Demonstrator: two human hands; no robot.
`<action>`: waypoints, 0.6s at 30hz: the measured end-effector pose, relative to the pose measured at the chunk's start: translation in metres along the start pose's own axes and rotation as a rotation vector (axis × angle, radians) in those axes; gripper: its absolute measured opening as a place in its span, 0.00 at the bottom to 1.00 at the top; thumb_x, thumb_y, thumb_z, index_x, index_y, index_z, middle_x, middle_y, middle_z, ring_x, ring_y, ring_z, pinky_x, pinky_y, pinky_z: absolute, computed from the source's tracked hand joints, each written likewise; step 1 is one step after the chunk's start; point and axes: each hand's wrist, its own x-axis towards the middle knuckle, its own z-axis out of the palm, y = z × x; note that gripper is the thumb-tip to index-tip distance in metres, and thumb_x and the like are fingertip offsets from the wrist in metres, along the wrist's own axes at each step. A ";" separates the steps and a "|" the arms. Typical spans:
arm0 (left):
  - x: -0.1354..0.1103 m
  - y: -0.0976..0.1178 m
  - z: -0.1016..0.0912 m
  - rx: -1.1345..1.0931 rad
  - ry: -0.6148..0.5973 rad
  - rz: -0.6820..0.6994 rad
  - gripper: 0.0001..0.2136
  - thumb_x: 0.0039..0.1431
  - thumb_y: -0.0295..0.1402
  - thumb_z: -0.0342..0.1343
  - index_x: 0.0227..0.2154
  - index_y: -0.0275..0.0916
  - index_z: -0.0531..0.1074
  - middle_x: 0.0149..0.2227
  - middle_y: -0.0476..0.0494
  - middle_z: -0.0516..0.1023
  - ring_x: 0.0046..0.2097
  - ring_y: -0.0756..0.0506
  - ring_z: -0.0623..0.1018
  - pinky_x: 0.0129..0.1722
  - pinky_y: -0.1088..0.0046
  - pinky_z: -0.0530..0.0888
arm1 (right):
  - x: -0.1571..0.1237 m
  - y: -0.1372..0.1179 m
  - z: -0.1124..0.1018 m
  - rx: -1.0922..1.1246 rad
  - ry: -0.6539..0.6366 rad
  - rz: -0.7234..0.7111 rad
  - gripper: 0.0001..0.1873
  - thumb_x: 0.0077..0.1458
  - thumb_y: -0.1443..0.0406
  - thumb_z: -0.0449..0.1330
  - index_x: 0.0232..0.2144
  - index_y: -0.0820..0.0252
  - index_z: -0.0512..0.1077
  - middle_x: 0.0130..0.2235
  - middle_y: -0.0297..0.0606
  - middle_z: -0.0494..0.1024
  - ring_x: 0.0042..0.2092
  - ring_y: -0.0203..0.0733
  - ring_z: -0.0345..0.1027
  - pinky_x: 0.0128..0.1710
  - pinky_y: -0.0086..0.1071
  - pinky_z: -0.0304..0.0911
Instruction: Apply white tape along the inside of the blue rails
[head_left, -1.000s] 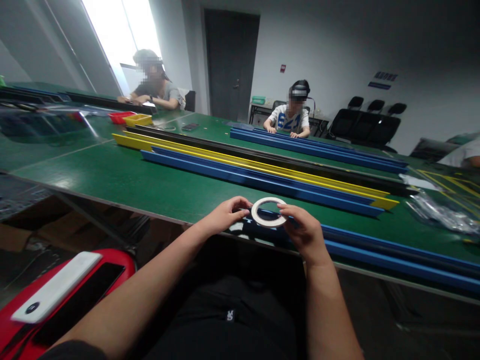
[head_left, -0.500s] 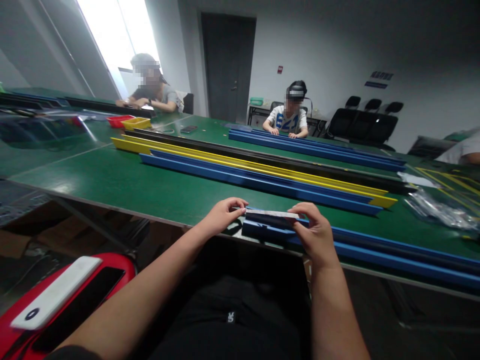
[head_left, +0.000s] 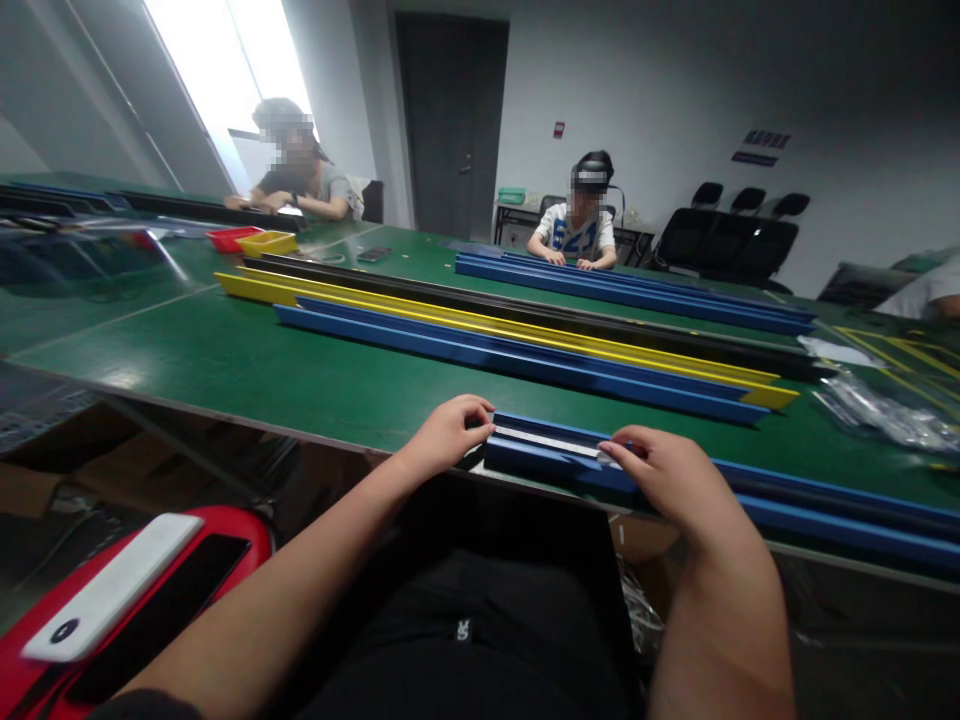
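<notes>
A long blue channel [head_left: 540,466] lies along the near edge of the table, running off to the right. Inside its groove sits a thin white strip [head_left: 544,440]. My left hand [head_left: 456,432] pinches the strip's left end, right at the channel's end. Further right, my right hand [head_left: 656,462] has thumb and forefinger closed on the strip, with its knuckles over the channel. How far the strip runs beneath my right fingers is hidden.
On the green table [head_left: 360,390] lie another blue channel [head_left: 510,365], a yellow channel [head_left: 259,287] and a black one [head_left: 420,295]. Clear plastic bags [head_left: 885,415] lie at right. A red stool [head_left: 247,515] stands at lower left. Two people sit across the table.
The white strip has gone down from above the channel into its groove. My right hand has shifted right and turned flatter; my left hand stays at the left end.
</notes>
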 end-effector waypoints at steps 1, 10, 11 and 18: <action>0.000 0.000 0.001 0.020 0.005 0.002 0.06 0.57 0.33 0.58 0.26 0.40 0.74 0.46 0.45 0.78 0.48 0.46 0.76 0.52 0.67 0.70 | 0.001 0.002 0.002 -0.045 -0.015 0.053 0.20 0.57 0.46 0.55 0.38 0.50 0.77 0.32 0.36 0.79 0.35 0.43 0.71 0.33 0.32 0.58; -0.001 -0.002 0.007 0.193 0.045 -0.028 0.07 0.58 0.31 0.56 0.25 0.40 0.72 0.42 0.46 0.78 0.45 0.46 0.76 0.48 0.69 0.71 | 0.006 -0.008 0.016 -0.210 -0.023 0.244 0.25 0.53 0.43 0.57 0.46 0.46 0.74 0.38 0.37 0.80 0.36 0.44 0.71 0.29 0.32 0.53; 0.000 -0.002 0.008 0.205 0.049 -0.035 0.07 0.58 0.31 0.56 0.25 0.40 0.72 0.41 0.46 0.78 0.45 0.46 0.76 0.47 0.69 0.71 | 0.007 -0.010 0.017 -0.227 -0.026 0.252 0.24 0.53 0.43 0.56 0.46 0.46 0.74 0.37 0.37 0.80 0.36 0.45 0.71 0.29 0.32 0.52; 0.002 -0.003 0.009 0.247 0.026 -0.008 0.06 0.57 0.31 0.56 0.25 0.40 0.73 0.40 0.46 0.78 0.45 0.46 0.76 0.48 0.70 0.71 | 0.011 -0.009 0.021 -0.230 -0.037 0.295 0.23 0.53 0.43 0.56 0.44 0.46 0.74 0.37 0.37 0.80 0.36 0.44 0.72 0.30 0.32 0.53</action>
